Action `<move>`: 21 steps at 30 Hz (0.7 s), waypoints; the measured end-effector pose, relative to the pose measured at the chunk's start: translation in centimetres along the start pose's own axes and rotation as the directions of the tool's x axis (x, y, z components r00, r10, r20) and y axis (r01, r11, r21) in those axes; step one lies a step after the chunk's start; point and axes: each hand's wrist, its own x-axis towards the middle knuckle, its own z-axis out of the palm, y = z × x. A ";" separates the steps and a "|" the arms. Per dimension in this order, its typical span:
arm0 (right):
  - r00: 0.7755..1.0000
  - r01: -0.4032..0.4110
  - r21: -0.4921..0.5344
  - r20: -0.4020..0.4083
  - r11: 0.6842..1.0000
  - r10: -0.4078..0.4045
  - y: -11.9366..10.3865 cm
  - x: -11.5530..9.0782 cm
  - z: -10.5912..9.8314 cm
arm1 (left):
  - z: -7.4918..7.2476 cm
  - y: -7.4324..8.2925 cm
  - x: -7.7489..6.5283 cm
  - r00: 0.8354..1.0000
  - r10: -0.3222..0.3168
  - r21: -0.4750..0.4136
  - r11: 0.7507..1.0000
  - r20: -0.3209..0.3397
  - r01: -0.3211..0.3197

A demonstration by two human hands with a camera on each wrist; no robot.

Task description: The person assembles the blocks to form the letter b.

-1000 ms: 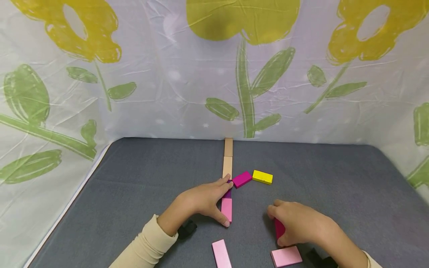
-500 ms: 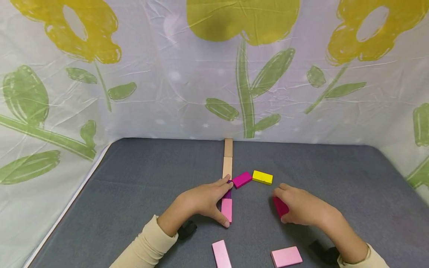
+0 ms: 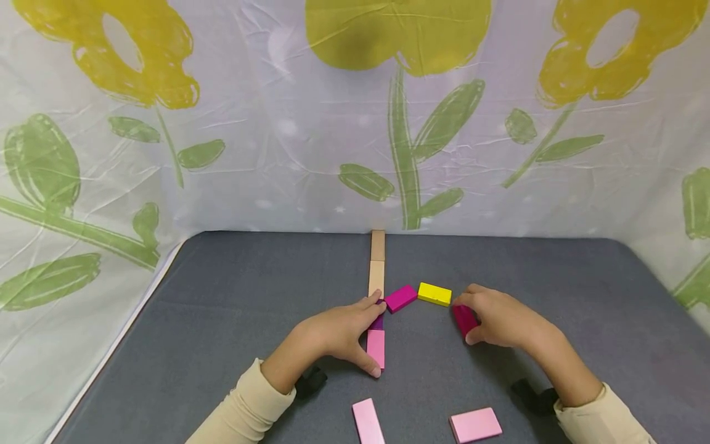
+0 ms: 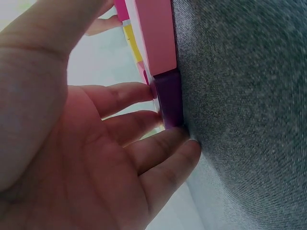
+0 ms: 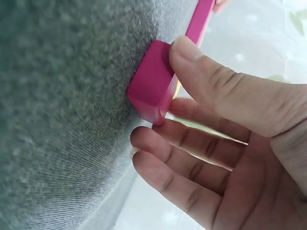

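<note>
My right hand (image 3: 501,317) pinches a magenta block (image 3: 465,322) between thumb and fingers, its far end close to the right end of a yellow block (image 3: 435,294). In the right wrist view, the thumb presses one side of that block (image 5: 151,81). My left hand (image 3: 338,333) rests with spread fingers along the line of blocks. Its fingertips touch the purple block (image 4: 168,98), partly hidden in the head view, and its thumb is at the near end of the pink block (image 3: 375,348). Another magenta block (image 3: 400,298) lies slanted between the purple and yellow ones.
Two plain wooden blocks (image 3: 376,277) continue the line to the back edge of the dark grey cloth (image 3: 249,271). Two light pink blocks lie apart near the front, one at left (image 3: 368,422) and one at right (image 3: 476,425). A flower-printed curtain (image 3: 266,154) hangs behind.
My right hand has slid the magenta block away from the front right light pink block, up to the yellow block's right end. The left hand has stayed in place.
</note>
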 end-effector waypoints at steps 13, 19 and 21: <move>0.999 -0.030 0.012 0.028 0.999 0.029 0.1 0.7 -0.3 | -0.1 0.0 0.0 1.000 -0.001 -0.003 1.000 0.009 0.001; 1.000 -0.020 0.029 0.023 0.999 0.019 0.1 0.5 -0.3 | -0.1 0.0 0.0 1.000 0.001 -0.005 1.000 0.006 -0.001; 0.999 -0.020 0.035 0.027 0.999 0.019 0.3 0.4 -0.3 | -0.1 0.1 -0.1 1.000 -0.002 -0.006 1.000 0.005 0.002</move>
